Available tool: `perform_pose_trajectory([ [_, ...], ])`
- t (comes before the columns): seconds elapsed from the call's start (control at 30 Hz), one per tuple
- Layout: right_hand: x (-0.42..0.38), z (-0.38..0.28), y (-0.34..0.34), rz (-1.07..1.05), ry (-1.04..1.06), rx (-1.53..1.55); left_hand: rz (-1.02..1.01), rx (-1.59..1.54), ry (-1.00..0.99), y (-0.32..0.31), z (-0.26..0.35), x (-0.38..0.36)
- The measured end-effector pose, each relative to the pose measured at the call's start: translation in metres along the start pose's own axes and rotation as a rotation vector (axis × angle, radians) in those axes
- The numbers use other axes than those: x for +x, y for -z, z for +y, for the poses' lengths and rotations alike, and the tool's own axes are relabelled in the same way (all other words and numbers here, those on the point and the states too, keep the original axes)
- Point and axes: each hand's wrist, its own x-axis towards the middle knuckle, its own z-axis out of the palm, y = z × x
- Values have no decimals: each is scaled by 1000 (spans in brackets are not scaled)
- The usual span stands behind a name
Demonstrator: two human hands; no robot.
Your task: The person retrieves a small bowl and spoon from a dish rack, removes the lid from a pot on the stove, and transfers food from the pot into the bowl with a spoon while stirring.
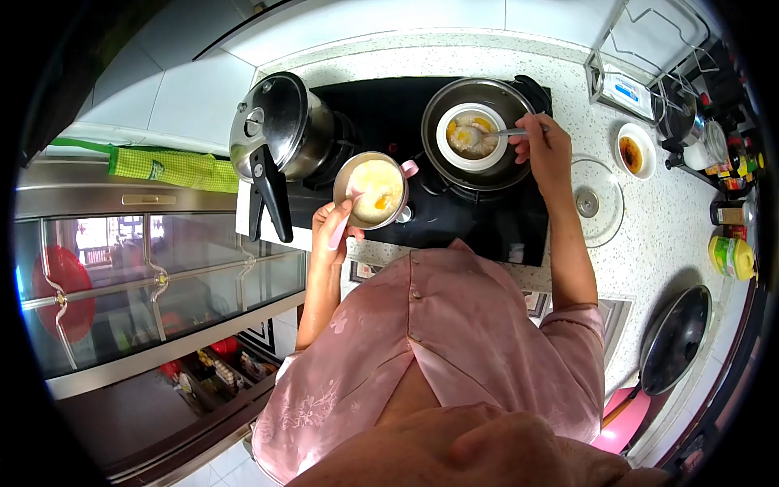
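My left hand [334, 225] is closed on a pink-handled cup [342, 173] at the front of the stove. Pale porridge-like food with a yellow piece fills the cup, and a pink spoon [338, 234] slants over its near rim under my thumb. My right hand [537, 144] grips a metal spoon [513, 131], its tip in a white bowl [443, 144]. That bowl sits inside a metal pot [432, 111] on the right burner and holds pale food with orange-yellow pieces.
A pressure cooker [280, 130] stands left of the cup on the black stove [487, 231]. Right of it lie a glass lid [602, 203] and a white bowl with brown sauce [645, 166]. Jars [734, 213], a yellow-green tub [732, 258] and a black pan [677, 341] line the right side.
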Motion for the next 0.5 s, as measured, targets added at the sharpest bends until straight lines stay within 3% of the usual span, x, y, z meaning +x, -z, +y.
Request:
perform_pose_trajectory([
  [0.33, 41, -11, -9, -114, 46, -146, -48, 28, -2, -1, 2, 2],
  [0.5, 53, -10, -8, -171, -27, -154, -72, 34, -16, -3, 5, 3],
])
